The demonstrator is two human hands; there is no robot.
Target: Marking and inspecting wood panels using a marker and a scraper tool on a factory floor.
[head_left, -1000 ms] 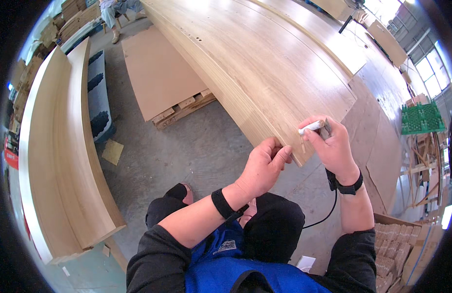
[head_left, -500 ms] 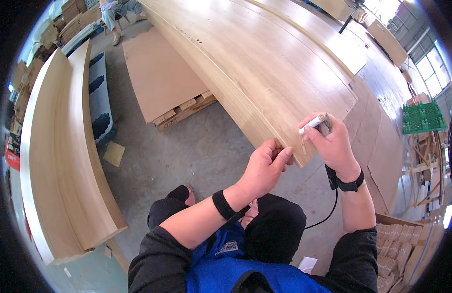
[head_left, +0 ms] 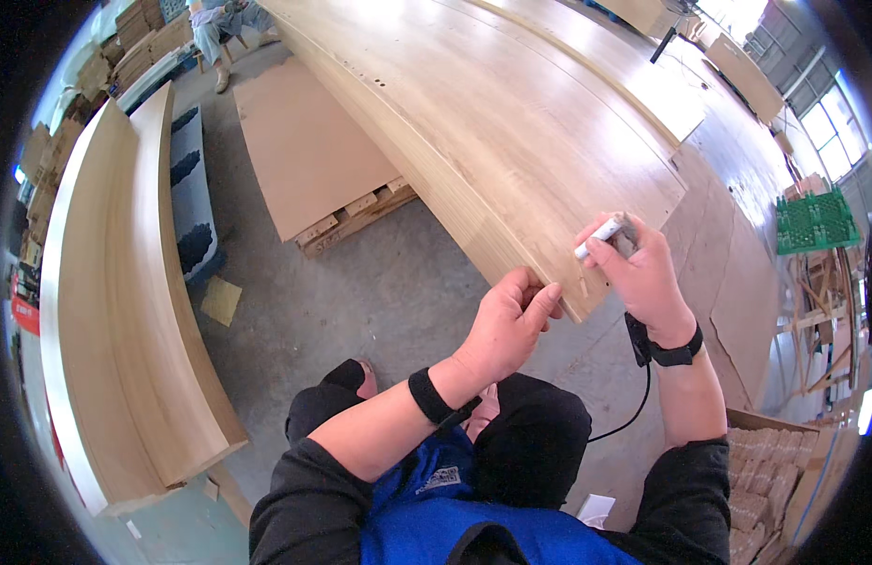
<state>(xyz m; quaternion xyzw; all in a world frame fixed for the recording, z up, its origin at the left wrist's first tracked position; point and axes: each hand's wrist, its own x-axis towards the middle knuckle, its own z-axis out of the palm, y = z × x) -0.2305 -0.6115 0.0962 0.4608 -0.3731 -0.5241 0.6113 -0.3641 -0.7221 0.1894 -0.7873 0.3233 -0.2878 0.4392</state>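
Left hand (head_left: pixel 505 325) on panel edge (head_left: pixel 539 268) | right hand (head_left: pixel 643 273) grips marker (head_left: pixel 601 235)

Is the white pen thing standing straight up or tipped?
Tipped: the white marker slants in the right hand, lower end toward the wooden panel.

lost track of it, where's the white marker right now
In the head view, the white marker is in the right hand, right of centre, at the wooden panel corner.
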